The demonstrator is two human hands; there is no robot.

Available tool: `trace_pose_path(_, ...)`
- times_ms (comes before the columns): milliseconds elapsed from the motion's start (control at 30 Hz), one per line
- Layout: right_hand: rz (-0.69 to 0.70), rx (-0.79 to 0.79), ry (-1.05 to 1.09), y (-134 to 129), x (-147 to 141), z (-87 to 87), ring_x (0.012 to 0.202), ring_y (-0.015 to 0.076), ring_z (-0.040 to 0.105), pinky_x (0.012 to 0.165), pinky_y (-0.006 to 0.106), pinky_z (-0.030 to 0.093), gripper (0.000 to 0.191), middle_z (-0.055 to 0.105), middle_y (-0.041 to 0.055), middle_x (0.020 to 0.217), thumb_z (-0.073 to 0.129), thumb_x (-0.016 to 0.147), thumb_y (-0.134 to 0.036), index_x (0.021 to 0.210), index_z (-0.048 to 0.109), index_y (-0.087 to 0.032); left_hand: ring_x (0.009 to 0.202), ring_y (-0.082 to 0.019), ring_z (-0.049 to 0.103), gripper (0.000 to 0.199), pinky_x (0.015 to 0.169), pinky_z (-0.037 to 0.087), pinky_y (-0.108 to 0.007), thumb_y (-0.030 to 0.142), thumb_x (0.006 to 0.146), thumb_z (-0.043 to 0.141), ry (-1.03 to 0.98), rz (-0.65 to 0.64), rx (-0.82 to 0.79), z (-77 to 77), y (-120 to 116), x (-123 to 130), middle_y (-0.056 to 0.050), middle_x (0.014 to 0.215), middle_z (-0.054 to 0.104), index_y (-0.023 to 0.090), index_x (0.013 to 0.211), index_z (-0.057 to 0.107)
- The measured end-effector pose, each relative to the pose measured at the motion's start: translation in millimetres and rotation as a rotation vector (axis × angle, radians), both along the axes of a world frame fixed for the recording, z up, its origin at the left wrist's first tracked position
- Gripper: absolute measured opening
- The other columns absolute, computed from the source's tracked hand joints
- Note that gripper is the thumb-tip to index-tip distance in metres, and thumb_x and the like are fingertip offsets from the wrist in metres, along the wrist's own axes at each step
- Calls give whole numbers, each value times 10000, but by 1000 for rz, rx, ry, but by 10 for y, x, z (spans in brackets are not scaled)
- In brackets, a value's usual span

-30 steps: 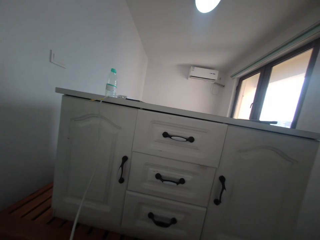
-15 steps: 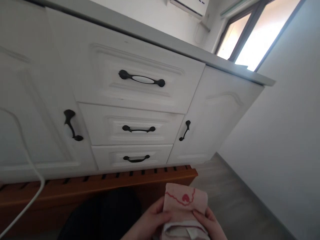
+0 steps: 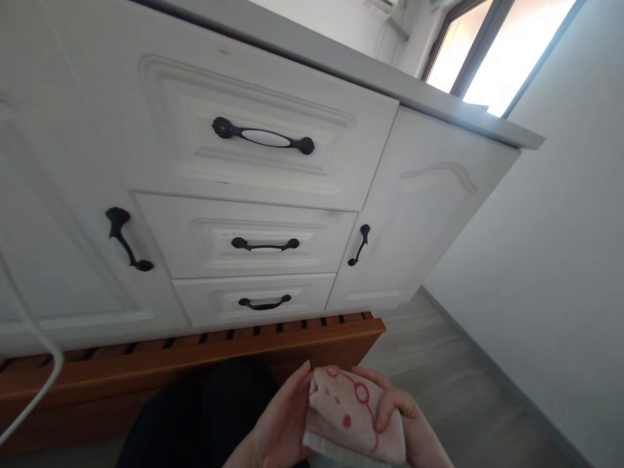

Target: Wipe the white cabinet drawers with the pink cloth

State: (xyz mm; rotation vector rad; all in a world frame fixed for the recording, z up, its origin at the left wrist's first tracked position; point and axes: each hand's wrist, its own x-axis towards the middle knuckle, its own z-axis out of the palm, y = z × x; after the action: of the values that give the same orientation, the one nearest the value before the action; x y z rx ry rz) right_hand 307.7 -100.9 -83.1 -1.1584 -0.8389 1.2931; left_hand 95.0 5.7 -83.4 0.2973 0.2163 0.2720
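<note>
At the bottom of the view both my hands hold a folded pink cloth (image 3: 348,413) with red line patterns. My left hand (image 3: 280,426) grips its left side. My right hand (image 3: 407,419) curls over its right edge, fingers on top. The cloth sits low in front of a white cabinet (image 3: 429,214), below the bottom drawer (image 3: 253,299). My dark trouser leg (image 3: 205,416) shows just left of the hands.
The cabinet has three stacked drawers with black handles, the top drawer (image 3: 263,136) largest, and a door on each side. It stands on an orange-brown slatted wooden base (image 3: 195,354). A white cable (image 3: 34,351) hangs at left. Grey floor and a white wall lie at right.
The view swung down from the cabinet top and ceiling to the drawers and my hands. The cloth has been turned or refolded in my hands, showing a different red pattern.
</note>
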Motion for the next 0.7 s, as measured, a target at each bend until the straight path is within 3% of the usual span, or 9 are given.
trace_pose_path(133, 16, -70, -89, -43, 92, 63, 1251, 322, 559, 1118, 489, 355, 233, 590, 75, 1397, 816, 709, -301, 521, 708, -213, 1017, -285, 680, 649, 843, 509, -382, 667, 921, 374, 29, -82, 10, -14, 9, -13, -155, 1186, 682, 159, 1266, 582)
trace_pose_path(233, -3, -156, -80, -48, 121, 53, 1249, 315, 566, 1084, 447, 414, 84, 623, 90, 1353, 837, 642, -187, 644, 763, -227, 995, -251, 676, 568, 786, 513, -339, 628, 912, 457, 110, -53, 37, -71, 38, -39, -119, 1202, 670, 201, 1271, 562)
trace_pose_path(333, 26, -210, -47, -9, 65, -5, 981, 304, 697, 877, 445, 559, 393, 703, 101, 1206, 847, 598, -156, 965, 796, -286, 912, -188, 670, 455, 731, 489, -279, 468, 862, 638, 255, 4, 110, -132, 44, -61, -59, 1104, 681, 246, 1250, 548)
trace_pose_path(400, -4, -229, -66, 13, 17, -41, 947, 315, 699, 795, 440, 584, 549, 723, 89, 1157, 858, 545, -142, 1059, 773, -315, 903, -177, 664, 523, 736, 482, -277, 343, 785, 738, 290, 36, 177, -149, 37, -74, -44, 1081, 671, 249, 1254, 526)
trace_pose_path(433, -24, -220, -111, 15, 5, -53, 1021, 328, 678, 834, 445, 576, 505, 712, 84, 1191, 848, 545, -137, 1014, 786, -313, 912, -175, 661, 573, 744, 482, -278, 290, 747, 767, 287, 46, 203, -148, 33, -78, -44, 1089, 664, 243, 1259, 514)
trace_pose_path(533, -5, -153, -364, -18, 35, -82, 1239, 346, 567, 1051, 473, 457, 132, 637, 73, 1340, 759, 664, -175, 735, 805, -276, 887, -160, 659, 637, 722, 482, -258, 185, 697, 758, 342, 77, 259, -147, 30, -63, -43, 1075, 660, 220, 1270, 482)
trace_pose_path(567, -2, -119, -456, -35, 59, -100, 1274, 346, 541, 1104, 485, 402, 119, 617, 70, 1369, 712, 711, -196, 708, 802, -273, 853, -148, 657, 611, 694, 481, -245, 171, 713, 729, 403, 109, 268, -158, 35, -44, -36, 1050, 663, 219, 1267, 475)
trace_pose_path(633, -56, -50, -600, -62, 84, -166, 1322, 344, 499, 1163, 507, 319, 193, 600, 63, 1390, 646, 746, -214, 808, 814, -287, 787, -133, 654, 504, 642, 485, -231, 159, 770, 663, 531, 209, 243, -212, 54, 14, -22, 995, 667, 219, 1235, 477)
trace_pose_path(700, -168, -3, -678, -77, 22, -284, 1360, 336, 460, 1198, 509, 263, 347, 579, 44, 1416, 642, 736, -215, 1035, 785, -318, 740, -131, 659, 349, 616, 507, -236, 166, 833, 615, 612, 334, 145, -301, 81, 85, -17, 944, 669, 215, 1157, 495)
